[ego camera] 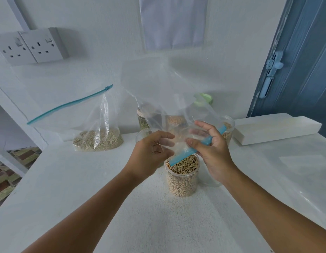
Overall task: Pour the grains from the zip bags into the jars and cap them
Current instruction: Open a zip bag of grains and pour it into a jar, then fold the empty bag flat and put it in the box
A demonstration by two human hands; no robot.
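An empty clear zip bag with a blue strip (169, 99) is pinched by the left hand (151, 150) and right hand (211, 147). It is held mouth-down over an uncapped clear plastic jar of pale beans (182, 177). A second clear bag with grains (89, 128) is seen at far left.

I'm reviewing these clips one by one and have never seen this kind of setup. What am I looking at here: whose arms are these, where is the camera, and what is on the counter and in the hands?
No machine here: a person wears a wide-angle camera on the head, looking down at their own arms. Both hands hold an upturned, seemingly empty clear zip bag over an open jar of black-eyed beans. The left hand grips the plastic; the right hand pinches its blue zip strip. On the white counter to the left stands another zip bag of small grains, zipped shut. Behind are more jars: one part-hidden with beans, a small one of greenish grain, and a pale green lid. A white box lies at right.
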